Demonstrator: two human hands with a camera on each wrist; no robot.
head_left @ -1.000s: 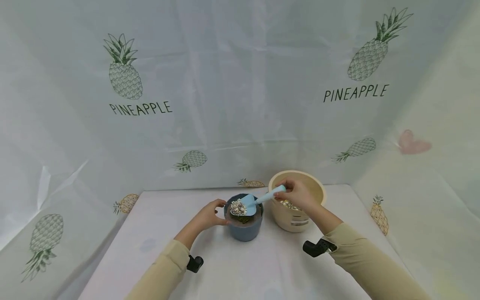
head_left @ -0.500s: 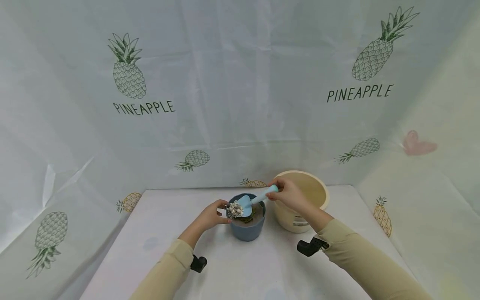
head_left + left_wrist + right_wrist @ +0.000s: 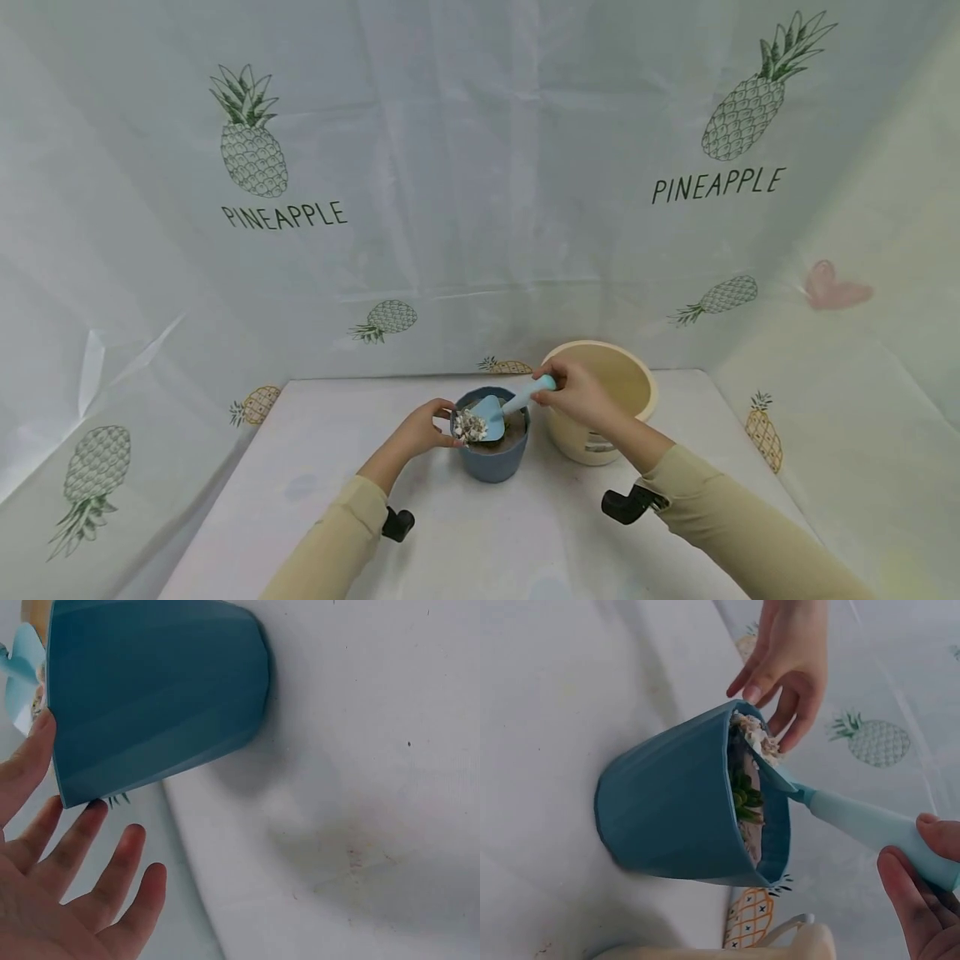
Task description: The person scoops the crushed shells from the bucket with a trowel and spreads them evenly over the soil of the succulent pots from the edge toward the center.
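A blue flowerpot [image 3: 492, 462] stands on the table; a small green succulent [image 3: 744, 796] grows in its soil. At the pot's left rim is my left hand [image 3: 418, 431]; the thumb and foremost fingers loosely hold the rim, while the other fingers [image 3: 146, 896] stay apart from it. My right hand [image 3: 577, 395] grips the handle of a light blue plastic scoop [image 3: 495, 415] between thumb and fingers. The scoop's blade tilts down over the pot's left side, with pale pebbles [image 3: 469, 427] at its tip. Part of the plant is hidden behind the blade.
Behind my right forearm, a cream bucket [image 3: 592, 446] stands to the right of the pot. The white table [image 3: 360, 400] ends at a hanging pineapple-print sheet [image 3: 480, 208]. Dark wrist cameras [image 3: 630, 505] are strapped near both sleeves.
My right hand has moved left with the scoop, and its blade has tilted down toward the pot's left rim. The pebbles have shifted to the blade's tip. My left hand stays at the rim.
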